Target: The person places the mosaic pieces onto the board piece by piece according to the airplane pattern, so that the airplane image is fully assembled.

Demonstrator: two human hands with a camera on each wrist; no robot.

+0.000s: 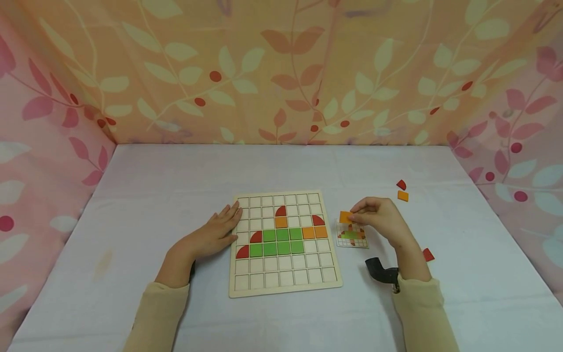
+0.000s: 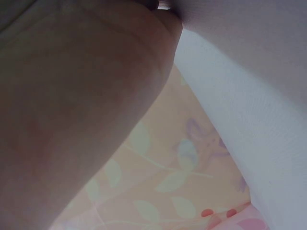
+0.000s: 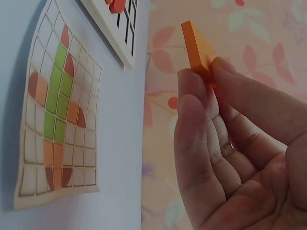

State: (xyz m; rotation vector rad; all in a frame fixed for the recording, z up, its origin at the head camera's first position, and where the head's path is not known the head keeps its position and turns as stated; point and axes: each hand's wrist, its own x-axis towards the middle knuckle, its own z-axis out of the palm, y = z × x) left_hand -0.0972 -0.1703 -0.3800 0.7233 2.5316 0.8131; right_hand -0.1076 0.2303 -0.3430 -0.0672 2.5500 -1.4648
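Note:
A square wooden grid board lies mid-table, bearing green squares, orange squares and red quarter-circle pieces in some cells. My left hand rests at its left edge, fingers extended, fingertips on the border; in the left wrist view the palm side fills much of the frame. Between thumb and fingertips my right hand pinches an orange square tile, raised over a small pattern card. That printed card shows a green, orange and red figure on a grid, its edges slightly curled.
On the right side of the table lie a red quarter piece, an orange tile and another red piece, the last beside my right forearm. A black wrist-camera mount sticks out at the right wrist. Patterned curtains enclose the table.

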